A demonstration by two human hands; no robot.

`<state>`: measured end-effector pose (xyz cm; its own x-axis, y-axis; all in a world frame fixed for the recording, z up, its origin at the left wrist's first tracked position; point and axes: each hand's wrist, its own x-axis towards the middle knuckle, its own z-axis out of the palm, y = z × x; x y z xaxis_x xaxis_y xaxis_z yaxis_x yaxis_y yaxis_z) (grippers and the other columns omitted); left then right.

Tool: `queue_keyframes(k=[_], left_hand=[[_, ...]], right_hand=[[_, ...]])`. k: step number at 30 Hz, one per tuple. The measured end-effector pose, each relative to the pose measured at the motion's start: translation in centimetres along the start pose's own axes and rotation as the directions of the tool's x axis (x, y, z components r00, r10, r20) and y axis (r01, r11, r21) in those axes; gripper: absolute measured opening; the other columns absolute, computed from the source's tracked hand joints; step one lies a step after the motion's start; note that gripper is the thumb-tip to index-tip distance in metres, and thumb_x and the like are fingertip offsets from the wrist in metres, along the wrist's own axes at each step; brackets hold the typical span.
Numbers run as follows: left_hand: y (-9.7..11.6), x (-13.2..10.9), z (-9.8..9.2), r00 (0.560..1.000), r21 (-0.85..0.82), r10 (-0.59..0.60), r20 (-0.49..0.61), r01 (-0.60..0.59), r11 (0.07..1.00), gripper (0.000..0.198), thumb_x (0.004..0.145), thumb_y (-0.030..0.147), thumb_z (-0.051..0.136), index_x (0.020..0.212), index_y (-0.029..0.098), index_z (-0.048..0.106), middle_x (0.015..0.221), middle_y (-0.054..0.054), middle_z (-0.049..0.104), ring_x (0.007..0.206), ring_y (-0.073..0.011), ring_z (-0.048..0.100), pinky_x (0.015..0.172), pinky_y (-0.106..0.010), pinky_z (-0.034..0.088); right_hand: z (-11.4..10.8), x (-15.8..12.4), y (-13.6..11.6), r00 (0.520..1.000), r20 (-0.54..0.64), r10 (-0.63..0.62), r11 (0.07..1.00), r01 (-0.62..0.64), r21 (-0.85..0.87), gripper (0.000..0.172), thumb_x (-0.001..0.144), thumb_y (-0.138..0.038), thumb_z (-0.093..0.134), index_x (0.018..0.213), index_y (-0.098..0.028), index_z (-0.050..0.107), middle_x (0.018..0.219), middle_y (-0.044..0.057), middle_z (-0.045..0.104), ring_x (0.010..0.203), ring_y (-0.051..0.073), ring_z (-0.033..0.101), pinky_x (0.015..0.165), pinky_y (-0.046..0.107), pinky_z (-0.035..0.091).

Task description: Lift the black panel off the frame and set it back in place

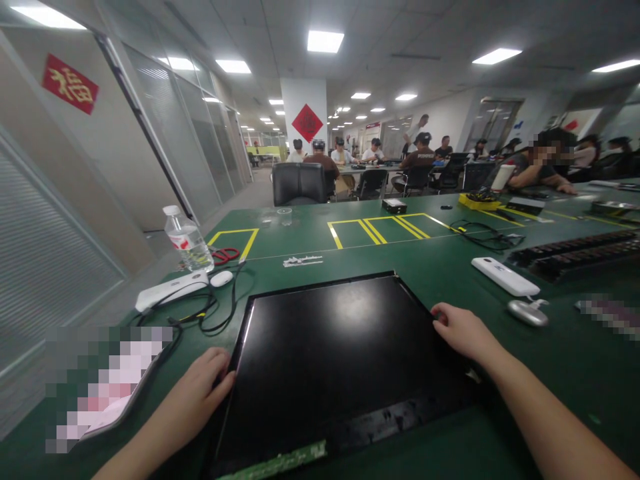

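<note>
A black display panel [320, 360] lies flat, screen up, on the green table in front of me. Along its near edge runs a green circuit board strip [280, 461]. My left hand [207, 383] grips the panel's left edge, thumb on top and fingers curled at the side. At the upper right edge, my right hand [463, 330] pinches the frame between curled fingers and thumb. The fingertips of both hands are partly hidden by the frame. A small pale tab [473, 377] sticks out at the right edge.
Left of the panel are a water bottle [187, 240], red-handled scissors [225, 255], a white power bank [173, 290] and black cables [215, 313]. To the right lie a white device [505, 277], a silver mouse [527, 312] and black slotted strips [575, 253]. A person [543, 160] sits across the table.
</note>
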<state>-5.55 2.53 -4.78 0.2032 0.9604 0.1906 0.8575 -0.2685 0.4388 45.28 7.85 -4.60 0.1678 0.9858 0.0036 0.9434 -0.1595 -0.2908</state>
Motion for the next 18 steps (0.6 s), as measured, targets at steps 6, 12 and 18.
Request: queue_keyframes(k=[6,12,18], left_hand=[[0.6,0.2,-0.8,0.998,-0.084,-0.041,-0.043,0.037,0.996,0.031,0.086,0.052,0.055,0.067,0.027,0.054,0.078,-0.003,0.067,0.073,-0.0235,0.065,0.07,-0.033,0.057],[1.3,0.3,-1.2,0.943,-0.31,-0.306,-0.133,0.254,0.916,0.035,0.076,0.05,0.062,0.055,0.025,0.049,0.104,-0.01,0.074,0.094,-0.0329,0.072,0.077,-0.041,0.058],[3.1,0.4,-0.1,0.709,-0.785,-0.689,0.151,0.51,0.352,0.021,0.072,0.035,0.071,0.087,0.026,0.06,0.077,-0.001,0.077,0.053,-0.0232,0.071,0.046,-0.032,0.055]], right_hand=[[0.0,0.3,0.3,1.0,-0.002,-0.001,1.0,0.001,0.007,0.028,0.081,-0.021,0.052,0.101,-0.02,0.072,0.081,0.004,0.072,0.075,0.019,0.066,0.064,0.029,0.041],[0.0,0.4,0.5,1.0,0.009,-0.003,1.0,0.003,0.026,0.027,0.082,-0.021,0.051,0.1,-0.02,0.071,0.083,0.005,0.072,0.076,0.019,0.066,0.065,0.029,0.041],[-0.1,0.2,0.2,1.0,0.02,-0.004,0.999,0.003,0.037,0.025,0.084,-0.021,0.05,0.1,-0.019,0.069,0.083,0.004,0.072,0.075,0.019,0.065,0.065,0.028,0.04]])
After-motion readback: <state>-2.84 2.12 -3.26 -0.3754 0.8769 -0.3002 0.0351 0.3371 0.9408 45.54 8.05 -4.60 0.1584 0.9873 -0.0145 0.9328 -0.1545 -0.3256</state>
